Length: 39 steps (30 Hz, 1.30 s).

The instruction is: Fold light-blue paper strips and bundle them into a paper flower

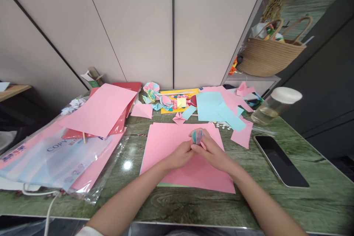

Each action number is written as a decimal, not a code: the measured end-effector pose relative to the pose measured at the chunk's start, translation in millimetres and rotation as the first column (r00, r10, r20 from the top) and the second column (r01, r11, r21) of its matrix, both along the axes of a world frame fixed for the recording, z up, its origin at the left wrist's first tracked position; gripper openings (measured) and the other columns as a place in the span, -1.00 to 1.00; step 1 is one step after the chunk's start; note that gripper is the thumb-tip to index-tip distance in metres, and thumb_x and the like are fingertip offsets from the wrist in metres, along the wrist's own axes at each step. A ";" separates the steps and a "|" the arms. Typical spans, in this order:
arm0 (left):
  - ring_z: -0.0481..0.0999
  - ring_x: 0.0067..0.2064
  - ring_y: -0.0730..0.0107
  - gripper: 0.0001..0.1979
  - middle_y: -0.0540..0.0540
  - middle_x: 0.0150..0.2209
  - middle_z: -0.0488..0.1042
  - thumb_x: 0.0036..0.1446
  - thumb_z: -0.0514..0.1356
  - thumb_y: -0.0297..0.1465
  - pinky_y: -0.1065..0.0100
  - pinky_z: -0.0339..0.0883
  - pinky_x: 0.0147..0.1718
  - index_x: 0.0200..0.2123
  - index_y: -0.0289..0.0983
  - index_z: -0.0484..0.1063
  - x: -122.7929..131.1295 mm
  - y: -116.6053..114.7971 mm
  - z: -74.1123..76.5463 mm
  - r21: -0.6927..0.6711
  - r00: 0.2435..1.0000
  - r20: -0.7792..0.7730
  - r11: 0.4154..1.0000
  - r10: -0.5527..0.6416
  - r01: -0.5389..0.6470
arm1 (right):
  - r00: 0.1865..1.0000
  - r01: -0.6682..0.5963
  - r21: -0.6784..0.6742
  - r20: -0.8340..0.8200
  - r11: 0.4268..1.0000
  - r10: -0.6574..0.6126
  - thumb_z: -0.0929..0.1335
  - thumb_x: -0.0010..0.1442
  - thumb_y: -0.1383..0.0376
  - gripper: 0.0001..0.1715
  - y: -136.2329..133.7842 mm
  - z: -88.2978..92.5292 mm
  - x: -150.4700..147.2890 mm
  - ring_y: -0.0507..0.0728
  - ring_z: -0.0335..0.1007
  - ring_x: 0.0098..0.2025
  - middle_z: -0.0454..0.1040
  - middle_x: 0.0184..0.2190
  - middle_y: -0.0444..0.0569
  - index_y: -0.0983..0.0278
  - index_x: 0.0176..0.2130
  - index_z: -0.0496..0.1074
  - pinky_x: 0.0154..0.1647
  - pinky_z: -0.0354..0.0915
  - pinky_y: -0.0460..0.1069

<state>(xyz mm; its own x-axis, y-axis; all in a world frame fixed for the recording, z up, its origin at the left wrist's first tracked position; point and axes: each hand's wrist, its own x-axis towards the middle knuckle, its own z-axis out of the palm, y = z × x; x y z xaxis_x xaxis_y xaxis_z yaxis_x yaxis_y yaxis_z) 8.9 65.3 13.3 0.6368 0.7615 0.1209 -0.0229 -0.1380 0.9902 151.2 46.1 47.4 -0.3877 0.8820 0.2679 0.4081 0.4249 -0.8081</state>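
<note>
Above a stack of pink paper sheets [166, 147], both hands are closed together around a small piece of folded paper [197, 136] in blue and pink with fine pleats. My left hand [181, 153] grips it from the left, its fingertips partly hidden behind the other hand. From the right, my right hand [211, 147] wraps its fingers round the back, with the thumb in front. A green sheet edge shows under the pink stack. Just beyond the stack lie a small pink folded piece [179, 118] and a light blue strip [189, 112].
Paper flowers [151, 96] and a yellow sheet [166, 110] with small beads lie at the back. Blue and pink scraps [210, 107] are right of them. A lidded bottle [276, 106] and a phone [280, 160] stand and lie on the right. A plastic paper pack [63, 155] covers the left.
</note>
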 end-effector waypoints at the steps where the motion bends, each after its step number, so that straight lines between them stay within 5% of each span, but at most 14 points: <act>1: 0.36 -0.21 0.31 -0.69 -0.12 -0.24 0.45 0.12 -0.03 -0.27 0.35 0.19 -0.18 -0.26 -0.31 0.42 0.3 0.9 -1.4 0.018 1.000 0.002 1.000 0.005 -0.005 | 1.000 0.002 0.014 0.004 1.000 -0.002 0.21 0.17 0.21 -0.86 -0.2 -0.9 -2.2 0.14 0.13 -0.11 0.24 -0.25 -0.03 0.23 -0.36 0.24 -0.06 0.12 0.09; 12: 0.33 -0.20 0.28 -0.75 -0.10 -0.26 0.42 0.09 -0.02 -0.34 0.31 0.17 -0.16 -0.27 -0.27 0.41 0.2 5.7 -10.0 -0.013 1.000 0.010 1.000 0.026 -0.026 | 0.994 -0.002 -0.118 -0.111 0.993 -0.011 0.16 0.21 0.20 -0.75 3.6 -22.2 -7.8 0.12 0.15 -0.05 0.25 -0.14 -0.01 0.21 -0.11 0.21 0.01 0.07 0.08; 24: 0.20 -0.44 0.46 -0.72 -0.01 -0.51 0.25 0.11 -0.03 -0.21 0.43 0.11 -0.42 -0.48 -0.29 0.26 0.6 4.0 -10.0 -0.019 0.997 -0.071 1.000 -0.005 0.004 | 0.998 0.045 -0.066 -0.042 0.997 -0.048 0.29 0.09 0.19 -0.82 11.9 -13.5 5.3 0.10 0.15 -0.24 0.22 -0.35 -0.07 0.25 -0.44 0.31 -0.18 0.16 0.03; 27: 0.23 -0.43 0.45 -0.68 -0.03 -0.52 0.26 0.10 -0.04 -0.18 0.40 0.14 -0.40 -0.54 -0.29 0.24 -3.0 4.3 -3.1 -0.041 0.989 -0.100 0.994 -0.107 0.103 | 0.986 -0.035 -0.206 -0.166 0.978 0.000 0.33 0.03 0.18 -0.81 12.7 -11.5 10.7 0.07 0.23 -0.35 0.28 -0.41 -0.09 0.27 -0.41 0.36 -0.30 0.22 0.01; 32: 0.27 -0.46 0.44 -0.69 0.03 -0.59 0.17 0.05 0.05 -0.15 0.32 0.21 -0.32 -0.54 -0.27 0.25 -9.8 3.3 11.2 -0.253 0.899 0.005 0.869 -0.438 0.424 | 0.876 -0.424 -0.487 -0.433 0.763 0.211 0.40 -0.08 0.20 -0.69 14.9 -5.0 26.5 0.06 0.33 -0.42 0.41 -0.45 -0.09 0.33 -0.31 0.41 -0.34 0.29 0.01; 39: 0.15 -0.55 0.53 -0.64 0.09 -0.63 0.06 -0.03 0.11 -0.08 0.30 0.24 -0.33 -0.58 -0.26 0.18 -8.6 -0.6 13.0 -0.483 0.822 0.180 0.680 -0.540 0.552 | 0.912 -0.313 -0.484 -0.394 0.817 0.116 0.43 -0.14 0.23 -0.78 17.2 -10.9 22.7 0.00 0.28 -0.52 0.41 -0.60 -0.12 0.36 -0.52 0.45 -0.45 0.23 -0.09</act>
